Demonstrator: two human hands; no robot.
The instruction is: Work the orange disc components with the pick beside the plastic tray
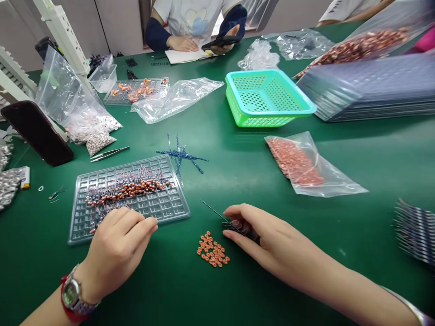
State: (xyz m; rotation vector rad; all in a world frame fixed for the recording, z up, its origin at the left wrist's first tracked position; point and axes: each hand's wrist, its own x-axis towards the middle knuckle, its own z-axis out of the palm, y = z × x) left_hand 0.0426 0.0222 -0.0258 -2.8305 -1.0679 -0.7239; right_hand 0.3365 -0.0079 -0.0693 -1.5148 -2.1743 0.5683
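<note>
My left hand [118,249] is closed in a pinch over the front edge of a clear plastic tray [170,210]. Whatever its fingertips hold is too small to make out. In the tray lie bundles of small wired parts with orange ends [136,189]. My right hand [261,231] is closed around a thin dark pointed tool [217,213], whose tip points up and left; the palm hides its rest. Just left of that hand, a loose pile of small orange rings [213,250] lies on the green table [238,167].
Dark blue strips [181,155] lie crossed behind the tray, with silver tweezers [109,154] to their left. Farther back are a green basket [272,120], a bag of orange rings [295,163], stacked trays [380,90] and a leaning phone [37,133]. A person [197,22] sits opposite.
</note>
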